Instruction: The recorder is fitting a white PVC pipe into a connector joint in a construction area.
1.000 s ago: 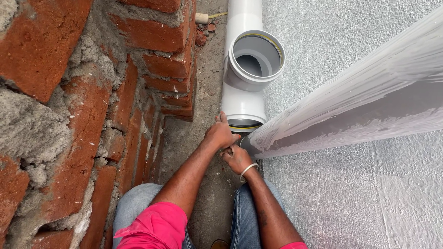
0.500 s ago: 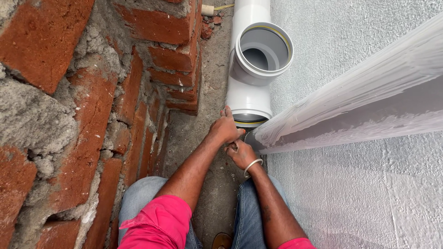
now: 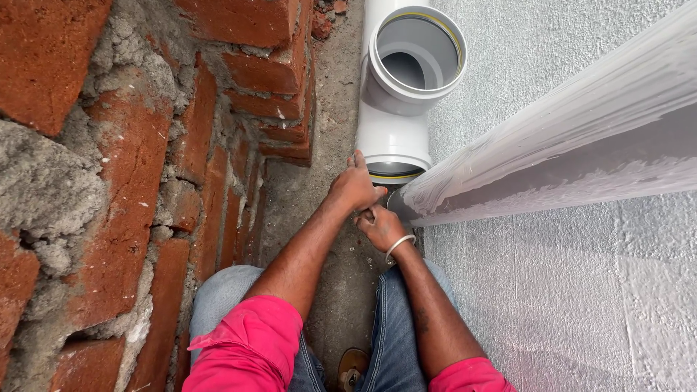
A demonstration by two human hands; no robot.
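Two hands low down between a red brick wall (image 3: 145,181) and a white wall (image 3: 581,305), left hand (image 3: 354,187) flat with fingers spread against the white pipe piece (image 3: 396,123), right hand (image 3: 381,226) curled just below, hold unclear.

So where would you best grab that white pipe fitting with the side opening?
Probably around the straight lower collar of the white pipe fitting, coming from the brick-wall side, where the left hand already rests. The grey wall blocks the other side, and the branch opening above flares too wide.
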